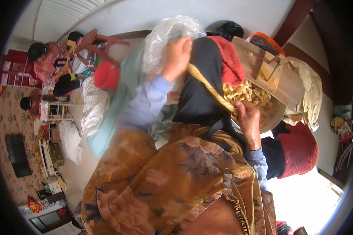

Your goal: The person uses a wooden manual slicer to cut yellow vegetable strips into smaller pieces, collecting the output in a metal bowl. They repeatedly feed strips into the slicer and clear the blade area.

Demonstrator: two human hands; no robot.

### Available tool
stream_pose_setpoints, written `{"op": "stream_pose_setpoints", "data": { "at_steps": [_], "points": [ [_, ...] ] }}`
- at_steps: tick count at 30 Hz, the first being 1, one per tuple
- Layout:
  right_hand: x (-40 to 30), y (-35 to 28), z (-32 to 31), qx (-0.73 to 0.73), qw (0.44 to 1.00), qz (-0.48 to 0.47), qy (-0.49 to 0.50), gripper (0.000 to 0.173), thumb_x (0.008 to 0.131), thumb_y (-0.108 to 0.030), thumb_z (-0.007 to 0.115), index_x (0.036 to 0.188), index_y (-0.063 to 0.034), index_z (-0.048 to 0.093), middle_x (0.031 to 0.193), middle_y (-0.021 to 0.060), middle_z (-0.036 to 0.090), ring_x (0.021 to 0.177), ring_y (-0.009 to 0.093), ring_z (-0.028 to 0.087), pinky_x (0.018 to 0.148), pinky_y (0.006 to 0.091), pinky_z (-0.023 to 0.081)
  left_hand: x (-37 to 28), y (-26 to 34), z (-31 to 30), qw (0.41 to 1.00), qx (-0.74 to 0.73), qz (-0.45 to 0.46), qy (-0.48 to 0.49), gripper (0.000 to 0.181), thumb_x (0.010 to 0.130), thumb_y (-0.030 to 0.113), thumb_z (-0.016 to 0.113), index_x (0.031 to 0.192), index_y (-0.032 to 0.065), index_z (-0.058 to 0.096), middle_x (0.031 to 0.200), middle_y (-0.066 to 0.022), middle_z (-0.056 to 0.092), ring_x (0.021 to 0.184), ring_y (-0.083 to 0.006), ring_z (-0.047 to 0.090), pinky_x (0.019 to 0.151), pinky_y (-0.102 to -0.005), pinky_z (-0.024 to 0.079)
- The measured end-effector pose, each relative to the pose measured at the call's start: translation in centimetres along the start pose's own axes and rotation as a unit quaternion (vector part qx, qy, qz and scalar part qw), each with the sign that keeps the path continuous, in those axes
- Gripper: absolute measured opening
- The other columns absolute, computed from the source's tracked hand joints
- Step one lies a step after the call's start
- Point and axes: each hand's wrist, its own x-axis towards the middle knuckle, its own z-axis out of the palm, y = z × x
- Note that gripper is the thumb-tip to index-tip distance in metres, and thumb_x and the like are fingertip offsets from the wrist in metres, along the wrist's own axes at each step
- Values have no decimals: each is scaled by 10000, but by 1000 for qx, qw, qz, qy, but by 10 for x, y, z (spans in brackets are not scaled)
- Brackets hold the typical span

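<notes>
A twisted, straw-coloured fibre strand (209,85) runs taut across the black cloth (203,73) over my knee. My left hand (178,57), slightly blurred, grips its upper end. Lower down on the right, my right hand (248,117) pinches the other end between thumb and fingers. Just beyond the right hand sits a round metal basin (278,119), holding many short, folded pale-yellow pieces (241,92). Across the basin lies a wooden board (253,61) with a small wooden block (269,75) and a metal piece fixed on it.
Clear plastic sheeting (158,41) lies beyond my left hand. A red cloth (231,64) drapes beside the knee. Farther left stand a red bucket (106,75), white sacks (95,102) and a reddish wooden bench (91,44), where a person (51,61) sits working. Another person (31,102) is behind.
</notes>
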Motion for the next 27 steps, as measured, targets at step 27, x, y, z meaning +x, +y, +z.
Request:
{"op": "stream_pose_setpoints", "data": {
  "at_steps": [27],
  "points": [
    [15,12,16,-33,998,14,-53,220,966,-170,591,902,29,658,688,16,563,650,106,465,564,306,400,-18,-116,64,970,-7,-36,-241,322,900,235,551,1121,23,652,1105,-246,657,1023,-422,630,885,-479,492]
  ]
}}
